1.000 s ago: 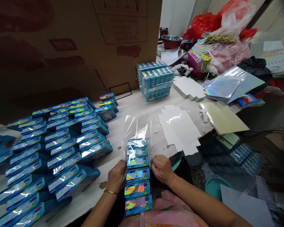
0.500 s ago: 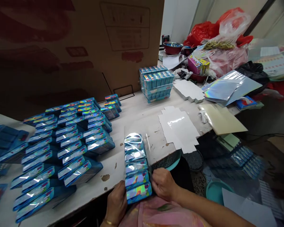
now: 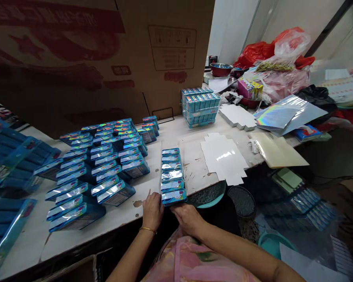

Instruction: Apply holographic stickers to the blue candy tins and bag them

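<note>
A row of several small blue boxes [image 3: 172, 176] with shiny printed edges stands at the table's front edge, with clear plastic around it. My left hand [image 3: 153, 208] is closed at its near left corner, fingertips against the side. At the near end, my right hand [image 3: 190, 219] has its fingers together on the lower edge of the last box; part of that grip is hidden. Many more blue boxes [image 3: 102, 160] stand in rows to the left. Right of the row lies a stack of white die-cut card blanks [image 3: 223, 154].
A large cardboard carton [image 3: 106, 58] walls off the back. Wrapped blue packs [image 3: 201, 107] are stacked beside it, with others [image 3: 11, 164] at far left. Clear sheets [image 3: 291, 111] and red bags [image 3: 255, 54] lie right. A teal basin [image 3: 223, 196] sits below the table edge.
Both hands have pushed the row of blue boxes forward, away from my body, onto the table's edge. The right hand has moved from its right side to its near end. The view has shifted left.
</note>
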`<state>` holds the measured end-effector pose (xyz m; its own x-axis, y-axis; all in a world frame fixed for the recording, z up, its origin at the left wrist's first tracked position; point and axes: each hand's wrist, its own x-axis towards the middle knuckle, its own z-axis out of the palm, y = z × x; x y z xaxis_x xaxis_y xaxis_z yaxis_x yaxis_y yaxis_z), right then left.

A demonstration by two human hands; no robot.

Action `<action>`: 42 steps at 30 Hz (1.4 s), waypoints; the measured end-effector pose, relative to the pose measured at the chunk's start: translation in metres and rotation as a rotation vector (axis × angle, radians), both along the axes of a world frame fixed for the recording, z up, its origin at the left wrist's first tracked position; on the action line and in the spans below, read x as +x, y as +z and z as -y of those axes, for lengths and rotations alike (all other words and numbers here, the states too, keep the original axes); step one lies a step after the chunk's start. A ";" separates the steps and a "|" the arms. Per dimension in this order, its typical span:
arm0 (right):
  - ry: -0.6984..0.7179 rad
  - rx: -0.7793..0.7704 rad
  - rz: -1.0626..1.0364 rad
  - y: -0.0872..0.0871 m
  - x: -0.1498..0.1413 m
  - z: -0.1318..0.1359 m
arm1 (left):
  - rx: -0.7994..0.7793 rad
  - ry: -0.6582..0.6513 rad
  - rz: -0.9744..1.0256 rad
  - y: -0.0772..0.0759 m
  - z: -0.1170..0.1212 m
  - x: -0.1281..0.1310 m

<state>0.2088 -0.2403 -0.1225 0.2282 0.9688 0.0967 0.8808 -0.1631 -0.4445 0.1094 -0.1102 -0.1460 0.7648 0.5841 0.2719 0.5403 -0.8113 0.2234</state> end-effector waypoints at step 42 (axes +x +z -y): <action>0.259 0.220 0.194 0.083 0.070 -0.059 | -0.394 0.069 0.417 0.023 -0.031 0.007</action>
<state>0.2787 -0.1816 -0.0394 -0.0637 0.9431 0.3263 0.9515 0.1560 -0.2651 0.1166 -0.0788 -0.1231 0.5960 0.7472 0.2941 0.3906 -0.5898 0.7067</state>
